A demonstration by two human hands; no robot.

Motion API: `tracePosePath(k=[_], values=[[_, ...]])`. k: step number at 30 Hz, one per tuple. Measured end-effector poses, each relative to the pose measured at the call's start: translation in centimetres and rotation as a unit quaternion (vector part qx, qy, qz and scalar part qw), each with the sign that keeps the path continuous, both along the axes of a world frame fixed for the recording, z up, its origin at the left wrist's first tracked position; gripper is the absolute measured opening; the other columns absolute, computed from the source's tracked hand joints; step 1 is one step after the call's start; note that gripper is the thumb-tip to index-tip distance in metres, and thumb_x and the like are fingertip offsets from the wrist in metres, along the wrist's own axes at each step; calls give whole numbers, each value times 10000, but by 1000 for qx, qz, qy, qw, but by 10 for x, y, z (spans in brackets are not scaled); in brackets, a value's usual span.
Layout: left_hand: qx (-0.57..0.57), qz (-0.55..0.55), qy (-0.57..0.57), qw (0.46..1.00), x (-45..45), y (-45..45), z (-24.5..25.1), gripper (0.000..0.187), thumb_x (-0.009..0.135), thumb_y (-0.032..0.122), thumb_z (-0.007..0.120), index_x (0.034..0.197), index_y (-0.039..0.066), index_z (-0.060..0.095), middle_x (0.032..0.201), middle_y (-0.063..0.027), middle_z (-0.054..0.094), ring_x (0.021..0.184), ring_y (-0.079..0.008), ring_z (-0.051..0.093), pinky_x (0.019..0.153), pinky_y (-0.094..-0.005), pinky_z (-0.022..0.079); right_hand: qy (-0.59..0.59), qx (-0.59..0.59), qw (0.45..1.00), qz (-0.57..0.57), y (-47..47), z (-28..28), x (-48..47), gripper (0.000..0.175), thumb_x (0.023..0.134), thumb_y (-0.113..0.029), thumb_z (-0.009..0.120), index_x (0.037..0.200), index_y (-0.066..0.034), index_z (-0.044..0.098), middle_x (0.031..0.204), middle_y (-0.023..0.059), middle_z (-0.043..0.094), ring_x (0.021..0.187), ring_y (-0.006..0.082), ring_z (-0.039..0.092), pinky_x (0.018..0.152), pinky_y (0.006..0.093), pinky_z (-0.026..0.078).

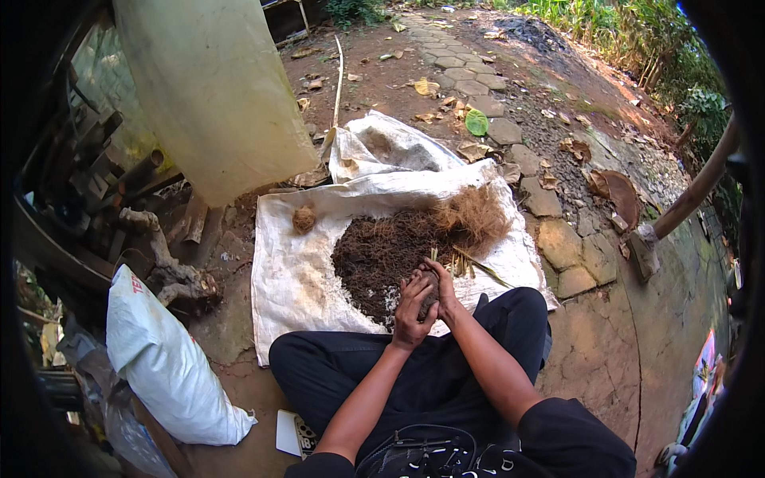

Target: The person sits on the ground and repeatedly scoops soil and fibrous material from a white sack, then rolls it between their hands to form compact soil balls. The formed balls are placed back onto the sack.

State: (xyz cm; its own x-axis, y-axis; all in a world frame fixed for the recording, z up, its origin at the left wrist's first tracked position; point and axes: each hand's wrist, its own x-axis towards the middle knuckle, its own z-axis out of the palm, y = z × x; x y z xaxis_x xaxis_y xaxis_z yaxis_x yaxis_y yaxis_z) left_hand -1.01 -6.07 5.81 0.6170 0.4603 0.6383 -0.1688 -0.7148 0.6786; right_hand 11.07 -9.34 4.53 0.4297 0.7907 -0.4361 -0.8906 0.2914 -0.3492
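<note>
My left hand [413,308] and my right hand [443,290] are cupped around a dark ball of soil mix [428,294], above the near edge of a white woven sack [293,287] spread on the ground. A short pale green stem rises at the ball's far side; whether it is set in the ball I cannot tell. Just beyond my hands lies a heap of dark soil mix [376,251]. Loose brown fibre [478,218] rests at its far right. Cut plant pieces [463,264] lie right of my hands. A fibre-wrapped ball [303,219] sits at the sack's far left.
A filled white sack [173,364] leans at the left, near a gnarled piece of wood [170,263]. A pale upright slab [233,95] stands at the far left. Stone pavers [559,242] run along the right, and a wooden pole [696,185] slants at the far right.
</note>
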Motion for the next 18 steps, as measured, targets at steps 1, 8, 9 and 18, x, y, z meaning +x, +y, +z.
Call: tracePosePath(k=[1, 8, 9, 18], values=[[21, -3, -18, 1000, 0, 0, 0, 383, 881, 135, 699, 1241, 18, 641, 1314, -156, 627, 1333, -350, 533, 1193, -528, 305, 16, 34, 999, 20, 0, 1, -2, 290, 955, -361, 643, 919, -73, 640, 840, 65, 682, 773, 208, 666, 788, 348, 579], [89, -45, -70, 993, -3, 10, -14, 223, 842, 66, 698, 1063, 43, 682, 1217, -123, 670, 1239, -322, 607, 1174, -544, 350, 81, 11, 990, 117, -5, -6, -2, 275, 903, -320, 682, 761, -108, 578, 725, 25, 632, 637, 147, 629, 596, 251, 548], [88, -59, -86, 991, -2, 12, -14, 221, 841, 64, 695, 1061, 43, 680, 1213, -121, 671, 1237, -323, 608, 1167, -544, 362, 127, -2, 985, 114, -5, -6, -1, 269, 894, -316, 683, 751, -115, 575, 714, 17, 628, 608, 135, 617, 561, 238, 538], [158, -25, 20, 987, -9, 21, 13, 339, 793, 75, 749, 1128, 64, 698, 1269, -127, 661, 1268, -327, 593, 1170, -536, 351, 20, -90, 992, 80, -12, -7, 5, 261, 902, -358, 672, 796, -129, 607, 742, 0, 637, 646, 164, 615, 611, 305, 532]])
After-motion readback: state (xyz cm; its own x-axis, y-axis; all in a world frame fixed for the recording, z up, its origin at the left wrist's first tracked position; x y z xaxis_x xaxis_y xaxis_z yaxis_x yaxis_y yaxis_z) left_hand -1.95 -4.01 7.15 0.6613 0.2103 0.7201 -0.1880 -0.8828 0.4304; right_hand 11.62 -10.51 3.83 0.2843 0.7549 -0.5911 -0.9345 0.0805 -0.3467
